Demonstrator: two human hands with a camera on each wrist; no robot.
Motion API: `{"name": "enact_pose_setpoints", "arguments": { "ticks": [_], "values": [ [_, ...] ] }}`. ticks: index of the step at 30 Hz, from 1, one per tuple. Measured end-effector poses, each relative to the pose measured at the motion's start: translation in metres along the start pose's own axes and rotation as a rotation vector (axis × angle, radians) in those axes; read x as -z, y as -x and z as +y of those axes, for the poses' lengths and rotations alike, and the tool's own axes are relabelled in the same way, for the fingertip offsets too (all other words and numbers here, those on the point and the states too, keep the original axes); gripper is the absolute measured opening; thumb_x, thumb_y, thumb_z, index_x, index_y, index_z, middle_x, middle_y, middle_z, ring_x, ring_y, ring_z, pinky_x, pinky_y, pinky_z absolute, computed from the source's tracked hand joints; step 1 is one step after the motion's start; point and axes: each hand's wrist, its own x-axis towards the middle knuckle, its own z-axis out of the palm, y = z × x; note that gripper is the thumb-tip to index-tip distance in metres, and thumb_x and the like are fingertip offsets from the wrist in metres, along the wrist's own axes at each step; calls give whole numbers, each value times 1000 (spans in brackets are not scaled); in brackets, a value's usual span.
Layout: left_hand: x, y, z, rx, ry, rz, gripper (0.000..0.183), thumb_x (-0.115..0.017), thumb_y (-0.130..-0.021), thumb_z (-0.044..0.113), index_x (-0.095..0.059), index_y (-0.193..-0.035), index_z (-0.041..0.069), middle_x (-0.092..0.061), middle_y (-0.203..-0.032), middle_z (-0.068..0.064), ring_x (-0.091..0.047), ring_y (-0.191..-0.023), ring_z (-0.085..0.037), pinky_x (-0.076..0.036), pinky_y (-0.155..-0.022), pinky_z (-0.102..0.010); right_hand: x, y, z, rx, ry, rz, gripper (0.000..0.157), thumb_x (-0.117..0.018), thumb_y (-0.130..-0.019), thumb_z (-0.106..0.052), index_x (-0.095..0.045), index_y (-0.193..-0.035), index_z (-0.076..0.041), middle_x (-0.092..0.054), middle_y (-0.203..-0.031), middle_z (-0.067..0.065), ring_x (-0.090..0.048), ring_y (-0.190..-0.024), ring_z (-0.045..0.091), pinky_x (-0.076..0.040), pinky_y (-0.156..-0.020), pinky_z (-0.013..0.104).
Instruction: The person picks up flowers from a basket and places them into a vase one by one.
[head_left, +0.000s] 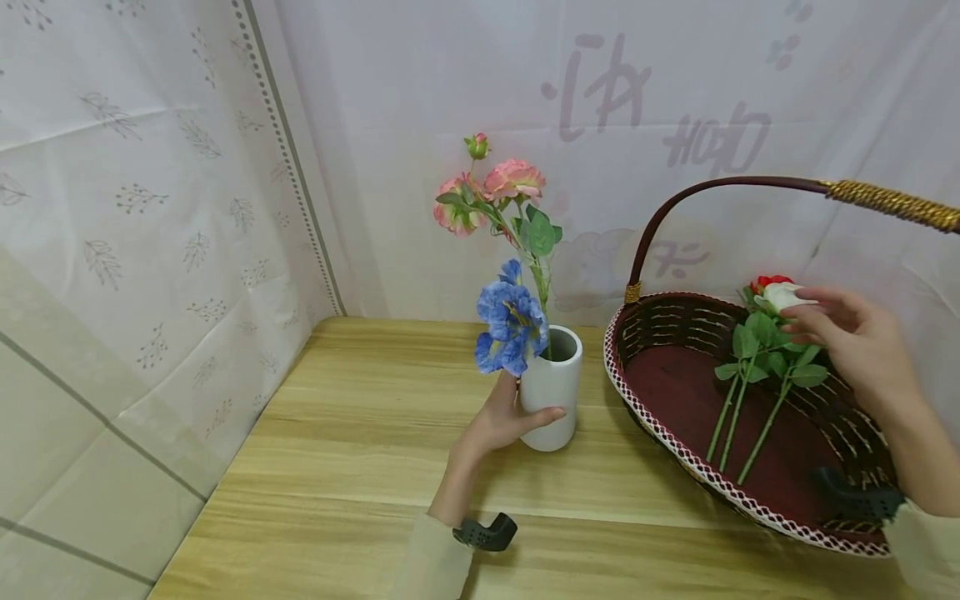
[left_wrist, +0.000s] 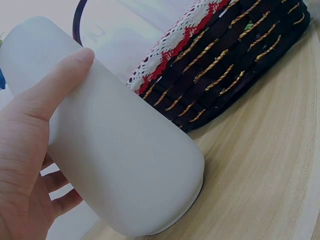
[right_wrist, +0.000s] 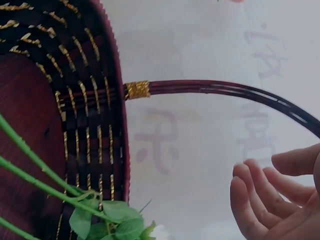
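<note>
Mid-frame, the left hand (head_left: 501,423) grips the vase (head_left: 557,396); loosened, the left-leaning blue flower (head_left: 510,325) might tip it. Frame right, the right hand (head_left: 862,346), fingers relaxed, seems clear of the basket's (head_left: 667,383) white flower (head_left: 778,297); overlapping leaves (head_left: 745,342) could snag.

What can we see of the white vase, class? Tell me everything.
The white vase is a plain, smooth, matte cylinder, perhaps ceramic, with a round open mouth and a rounded bottom edge. It stands roughly upright on the wood-grain table, apart from the basket. The left hand grips its side, thumb across the front. Pink flowers and a blue flower lean leftward from its mouth.
</note>
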Motion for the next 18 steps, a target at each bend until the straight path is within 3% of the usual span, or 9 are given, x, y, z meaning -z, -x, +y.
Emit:
{"name": "enact_pose_setpoints", "arguments": {
  "ticks": [7, 15, 18],
  "values": [
    [0, 0, -1, 13, 9, -8, 96, -84, -82, 7, -27, -156, 28, -49, -144, 0, -52, -128, -18, -42, -107, -43, 3, -3, 16, -66, -12, 19, 12, -57, -104, -18, -58, -111, -27, -68, -85, -25, -66, -70, -4, -52, -62, 12],
    [1, 0, -2, 2, -21, -12, 100, -85, -82, 11, -23, -157, 32, -47, -146, 2, -50, -130, -18, -43, -106, -43, -1, 0, 35, -191, -376, -61, 15, -62, -101, -13, -57, -115, -16, -74, -86, -10, -70, -72, 5, -56, -62, 18],
    [1, 0, -1, 11, -37, -5, 104, -86, -81, 10, -21, -158, 33, -45, -148, 3, -49, -131, -16, -44, -106, -42, -5, -1, 40, -230, -277, -65, 14, -63, -101, -17, -55, -113, -20, -73, -84, -14, -69, -71, 3, -56, -61, 18]
  ]
}}
